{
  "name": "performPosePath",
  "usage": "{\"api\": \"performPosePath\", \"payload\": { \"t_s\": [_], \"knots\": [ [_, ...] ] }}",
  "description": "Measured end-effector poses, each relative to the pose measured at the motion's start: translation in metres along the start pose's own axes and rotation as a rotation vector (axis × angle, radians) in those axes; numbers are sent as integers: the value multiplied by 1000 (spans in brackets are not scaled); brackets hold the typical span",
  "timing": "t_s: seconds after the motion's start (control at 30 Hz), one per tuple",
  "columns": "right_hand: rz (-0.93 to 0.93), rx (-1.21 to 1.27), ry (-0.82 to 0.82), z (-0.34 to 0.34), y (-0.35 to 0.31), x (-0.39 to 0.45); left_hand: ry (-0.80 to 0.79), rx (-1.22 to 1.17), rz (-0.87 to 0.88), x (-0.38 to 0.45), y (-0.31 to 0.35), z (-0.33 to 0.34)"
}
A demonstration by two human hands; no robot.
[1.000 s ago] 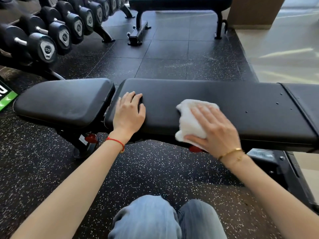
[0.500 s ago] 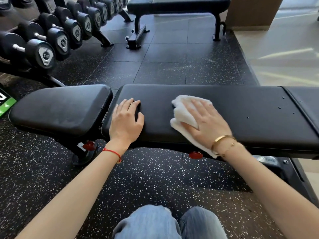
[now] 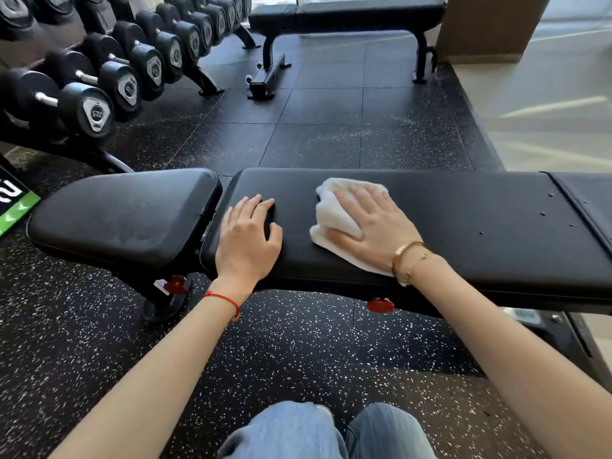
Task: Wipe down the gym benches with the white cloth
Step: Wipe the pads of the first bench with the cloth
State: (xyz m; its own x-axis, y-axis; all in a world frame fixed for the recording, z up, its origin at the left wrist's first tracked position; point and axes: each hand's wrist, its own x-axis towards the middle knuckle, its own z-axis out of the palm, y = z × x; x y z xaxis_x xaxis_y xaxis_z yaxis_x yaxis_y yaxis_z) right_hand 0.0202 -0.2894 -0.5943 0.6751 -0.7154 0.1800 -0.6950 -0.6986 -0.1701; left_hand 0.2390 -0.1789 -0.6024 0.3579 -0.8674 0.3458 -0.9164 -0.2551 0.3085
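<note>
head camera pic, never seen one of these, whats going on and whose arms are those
No robot here: the camera sits on a person's head, looking forward and down at their own arms. They face a black gym bench. The right hand lies flat on a white cloth, pressing it onto the long pad. The left hand rests on the same pad near the gap to the seat pad, holding nothing. Dumbbells line a rack at left, and a second bench stands farther back.
</note>
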Motion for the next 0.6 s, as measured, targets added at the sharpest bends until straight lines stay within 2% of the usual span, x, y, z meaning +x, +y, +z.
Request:
{"api": "performPosePath", "payload": {
  "t_s": [0.17, 0.3, 0.37, 0.5, 0.6],
  "knots": [
    [38, 52, -33, -13, 13, -26, 0, -3, -8, -1, 1, 0],
    [101, -64, -46, 0, 13, 7, 1, 0, -28, 0, 5, 1],
    [143, -91, -108, 3, -1, 31, 0, -1, -30, 0, 5, 1],
    [26, -34, -133, 1, -42, 25, -8, 3, -10, 0, 3, -1],
    [-43, -29, -113, -5, -19, -14, 5, 3, -2, 0, -1, 1]
  ]
}}
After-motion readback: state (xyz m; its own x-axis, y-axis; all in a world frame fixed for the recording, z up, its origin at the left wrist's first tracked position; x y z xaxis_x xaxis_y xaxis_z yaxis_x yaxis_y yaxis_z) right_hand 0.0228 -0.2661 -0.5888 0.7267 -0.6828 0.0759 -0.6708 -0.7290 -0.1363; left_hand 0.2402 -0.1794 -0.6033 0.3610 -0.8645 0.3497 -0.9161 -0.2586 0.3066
